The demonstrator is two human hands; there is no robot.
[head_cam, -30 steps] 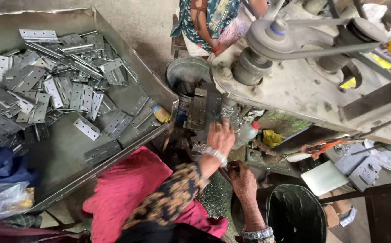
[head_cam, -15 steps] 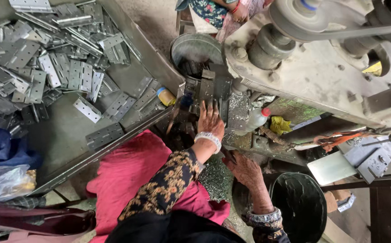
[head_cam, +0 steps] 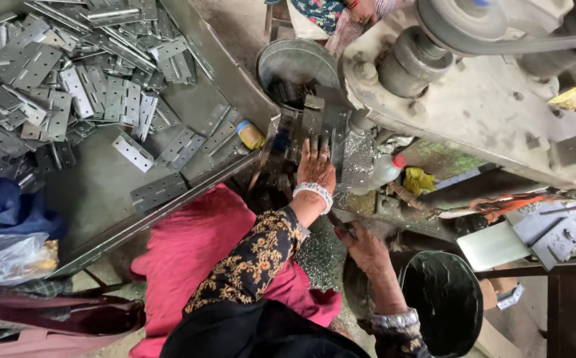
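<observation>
Head view: a dark metal plate (head_cam: 314,122) sits in the press bed (head_cam: 354,156) at centre, where the left hand (head_cam: 316,169) lies flat, fingers spread, steadying it. Nearer, the right hand (head_cam: 366,246) rests loosely curled beside a black bucket (head_cam: 444,301). Hinge plates (head_cam: 89,86) heap the counter (head_cam: 102,192) at left, within reach.

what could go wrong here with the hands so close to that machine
1. The left hand lies flat on the dark metal block of the machine, right below a belt wheel; if the machine cycles, the fingers could be crushed.
2. The bracelet and loose sleeve might snag on moving parts.
3. The right hand rests among metal chips, which may cut bare skin.
</observation>
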